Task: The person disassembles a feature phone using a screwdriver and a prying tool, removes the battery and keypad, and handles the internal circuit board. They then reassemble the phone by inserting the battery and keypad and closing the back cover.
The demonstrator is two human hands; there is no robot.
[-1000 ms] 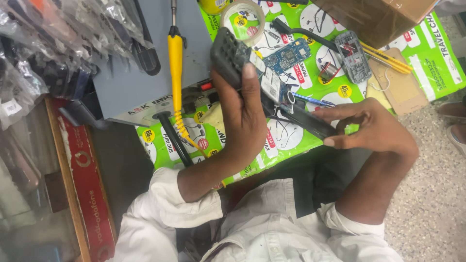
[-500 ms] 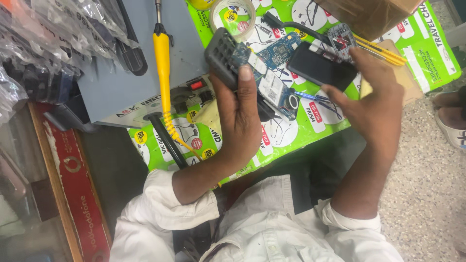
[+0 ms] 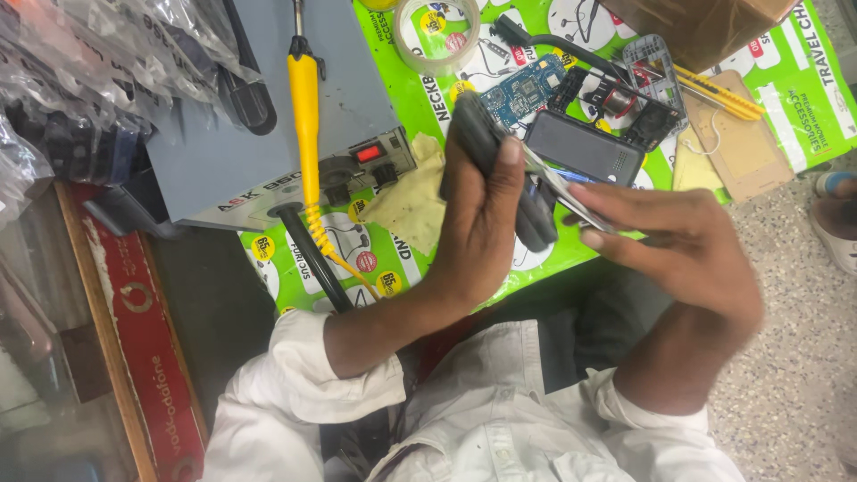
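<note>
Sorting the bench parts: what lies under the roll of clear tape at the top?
The roll of clear tape lies flat on the green printed mat; mat print shows through its open centre. Whatever sits beneath the ring itself is covered.

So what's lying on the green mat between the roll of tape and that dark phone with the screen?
In the head view, a small blue circuit board lies between the tape roll and the dark phone, beside a black open phone frame.
</note>
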